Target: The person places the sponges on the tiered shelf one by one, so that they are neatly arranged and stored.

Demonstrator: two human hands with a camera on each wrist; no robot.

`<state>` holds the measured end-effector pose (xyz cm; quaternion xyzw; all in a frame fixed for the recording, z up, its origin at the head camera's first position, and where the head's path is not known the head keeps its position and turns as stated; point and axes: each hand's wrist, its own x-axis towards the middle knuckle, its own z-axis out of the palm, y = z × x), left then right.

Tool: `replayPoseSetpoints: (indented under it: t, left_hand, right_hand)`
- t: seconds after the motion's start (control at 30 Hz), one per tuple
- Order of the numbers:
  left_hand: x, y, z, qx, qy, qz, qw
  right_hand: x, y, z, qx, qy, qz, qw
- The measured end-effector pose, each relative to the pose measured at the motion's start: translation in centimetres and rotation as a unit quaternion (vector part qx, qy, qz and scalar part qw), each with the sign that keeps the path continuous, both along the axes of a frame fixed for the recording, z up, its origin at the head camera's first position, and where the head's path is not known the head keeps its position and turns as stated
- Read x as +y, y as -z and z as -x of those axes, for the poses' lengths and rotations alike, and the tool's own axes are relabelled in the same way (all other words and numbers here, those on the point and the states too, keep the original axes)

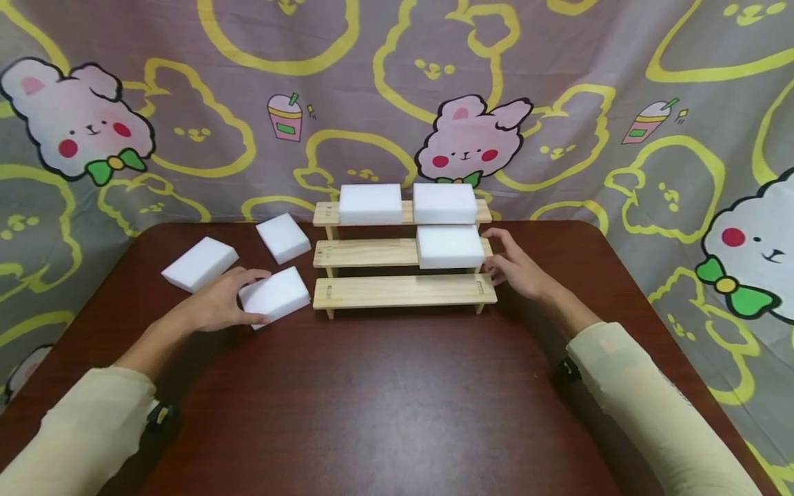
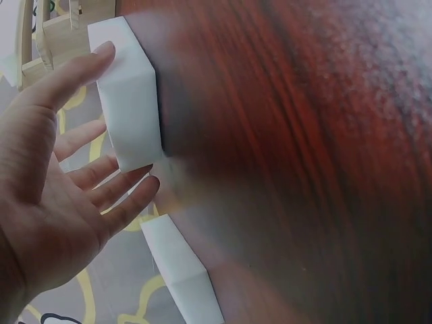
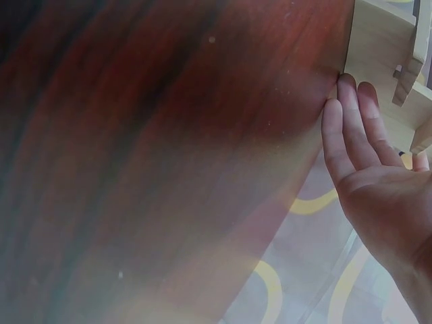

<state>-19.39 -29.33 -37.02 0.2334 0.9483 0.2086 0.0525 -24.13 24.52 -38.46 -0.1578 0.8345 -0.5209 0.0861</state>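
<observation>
My left hand (image 1: pixel 214 303) is at a white rectangular block (image 1: pixel 278 293) on the table, left of a three-tier wooden shelf (image 1: pixel 397 293). In the left wrist view, the thumb lies on one face of this white block (image 2: pixel 131 101), and the fingers reach along its other side. My right hand (image 1: pixel 520 267) is at the shelf's right end, fingertips against its side panel (image 3: pixel 378 40) with three fingers nearly straight. Two white blocks (image 1: pixel 371 204) (image 1: pixel 444 203) stand on the top tier, and another white block (image 1: pixel 449 246) sits at the right of the middle tier.
Two more white blocks (image 1: pixel 201 265) (image 1: pixel 283 238) lie on the dark red-brown table (image 1: pixel 397 406), beyond the left hand. A patterned cloth (image 1: pixel 366 89) with cartoon figures hangs behind the table.
</observation>
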Motion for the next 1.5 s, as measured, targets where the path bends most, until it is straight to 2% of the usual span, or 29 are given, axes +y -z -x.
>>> replayPoseSetpoints:
  t: [0.47,1.1,1.5]
  left_hand:
    - [0.4,-1.6,0.2,0.024,0.0,-0.029,0.9993]
    - [1.2,-3.0,0.5,0.007,-0.037,-0.042,0.9984]
    - [1.4,-3.5,0.3,0.012,-0.038,-0.041,0.9984]
  right_hand:
    - [0.2,0.1,0.0,0.0,0.002,-0.003,1.0]
    - [0.2,0.0,0.1,0.002,0.001,0.001,1.0]
    - [0.1,0.0,0.0,0.0,0.003,-0.001,1.0]
